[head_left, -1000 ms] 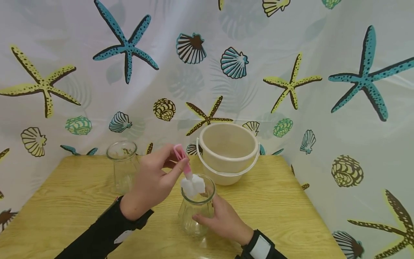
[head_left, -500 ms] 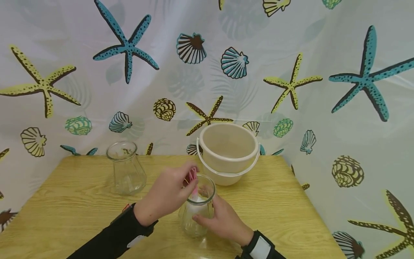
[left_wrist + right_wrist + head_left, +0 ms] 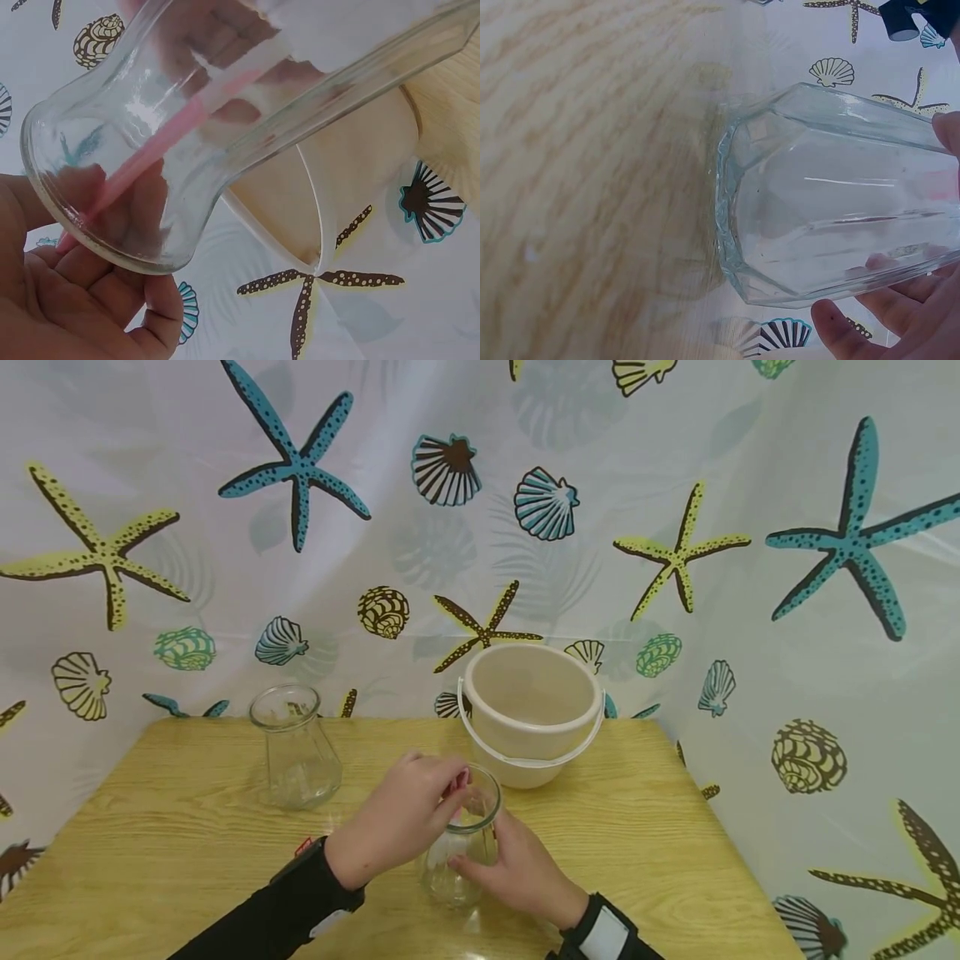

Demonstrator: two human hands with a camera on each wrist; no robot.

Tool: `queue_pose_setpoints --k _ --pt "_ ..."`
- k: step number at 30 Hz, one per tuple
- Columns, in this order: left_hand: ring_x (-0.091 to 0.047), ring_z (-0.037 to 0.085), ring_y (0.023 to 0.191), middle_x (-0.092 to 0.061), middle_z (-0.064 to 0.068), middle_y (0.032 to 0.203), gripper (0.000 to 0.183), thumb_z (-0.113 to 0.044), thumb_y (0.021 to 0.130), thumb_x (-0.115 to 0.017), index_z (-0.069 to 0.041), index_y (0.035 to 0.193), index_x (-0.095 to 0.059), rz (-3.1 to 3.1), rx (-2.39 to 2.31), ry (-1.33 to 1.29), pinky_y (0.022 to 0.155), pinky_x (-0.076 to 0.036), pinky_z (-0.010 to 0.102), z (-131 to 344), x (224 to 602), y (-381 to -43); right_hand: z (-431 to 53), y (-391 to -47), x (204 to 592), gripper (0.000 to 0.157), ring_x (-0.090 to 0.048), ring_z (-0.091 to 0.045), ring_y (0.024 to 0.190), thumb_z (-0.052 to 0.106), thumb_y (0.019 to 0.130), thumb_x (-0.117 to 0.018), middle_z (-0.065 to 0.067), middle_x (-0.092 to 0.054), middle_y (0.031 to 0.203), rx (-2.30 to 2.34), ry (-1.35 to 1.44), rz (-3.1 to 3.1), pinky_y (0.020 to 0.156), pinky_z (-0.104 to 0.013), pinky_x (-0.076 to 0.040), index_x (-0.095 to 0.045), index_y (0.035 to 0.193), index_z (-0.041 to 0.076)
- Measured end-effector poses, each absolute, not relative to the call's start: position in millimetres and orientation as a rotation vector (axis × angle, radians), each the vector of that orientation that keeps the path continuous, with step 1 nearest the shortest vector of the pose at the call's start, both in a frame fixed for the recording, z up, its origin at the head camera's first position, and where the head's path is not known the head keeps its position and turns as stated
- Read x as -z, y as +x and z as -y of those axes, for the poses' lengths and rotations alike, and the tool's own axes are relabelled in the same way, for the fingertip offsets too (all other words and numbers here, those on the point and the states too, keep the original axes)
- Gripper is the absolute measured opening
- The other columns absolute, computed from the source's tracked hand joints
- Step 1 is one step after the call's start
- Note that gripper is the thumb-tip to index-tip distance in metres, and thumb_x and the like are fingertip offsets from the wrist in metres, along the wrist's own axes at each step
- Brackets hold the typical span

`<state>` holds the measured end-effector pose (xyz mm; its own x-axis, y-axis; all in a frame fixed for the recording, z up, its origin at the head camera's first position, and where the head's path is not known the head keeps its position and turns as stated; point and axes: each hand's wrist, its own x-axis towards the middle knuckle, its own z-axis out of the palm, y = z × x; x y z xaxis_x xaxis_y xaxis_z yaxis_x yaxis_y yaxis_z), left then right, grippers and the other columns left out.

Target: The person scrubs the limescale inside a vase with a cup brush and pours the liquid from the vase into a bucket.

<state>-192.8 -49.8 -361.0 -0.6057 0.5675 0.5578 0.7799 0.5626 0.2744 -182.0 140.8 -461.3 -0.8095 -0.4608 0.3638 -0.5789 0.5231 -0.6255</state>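
The glass jar (image 3: 471,842) stands about upright at six o'clock of the head view, just below its centre, low at the worktop (image 3: 637,827), though whether its base fully rests there is hard to tell; the right hand (image 3: 521,872) holds its body from four o'clock, thumb on the near side and fingers round the far side; the left hand (image 3: 401,822) comes in from nine o'clock, thumb and fingers pinched on the pink-handled brush (image 3: 154,154) at the jar's mouth. A second ago the white head showed at the rim; now it is down inside the glass and the left hand has come down to the rim, so the work appears to have passed from entering the jar to reaching its interior; the right hand's hold looks unchanged. The bucket (image 3: 517,745) sits at one o'clock from the jar; a second jar (image 3: 303,768) stands at ten o'clock, well apart.
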Motion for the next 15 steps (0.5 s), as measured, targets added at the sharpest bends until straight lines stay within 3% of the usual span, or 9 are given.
queue_pose_setpoints --k 11,15 --pt "-0.041 0.007 0.055 -0.047 -0.011 0.062 0.018 -0.014 0.092 -0.064 -0.018 0.079 -0.052 2.396 0.918 -1.066 0.065 -0.032 0.035 35.7 364.9 -193.7 -141.5 -182.3 461.9 0.084 -0.037 -0.006 0.124 0.054 0.084 -0.065 0.012 -0.039 0.142 -1.170 0.889 2.608 0.099 -0.042 -0.041 -0.017 0.150 0.032" --pt "-0.042 0.004 0.054 -0.047 -0.011 0.061 0.019 -0.012 0.095 -0.059 -0.017 0.078 -0.052 2.400 0.978 -1.098 0.057 -0.038 0.027 32.6 365.9 -191.8 -142.0 -182.3 463.2 0.085 -0.035 -0.007 0.125 0.055 0.083 -0.065 0.013 -0.036 0.144 -1.172 0.889 2.609 0.100 -0.042 -0.039 -0.017 0.150 0.032"
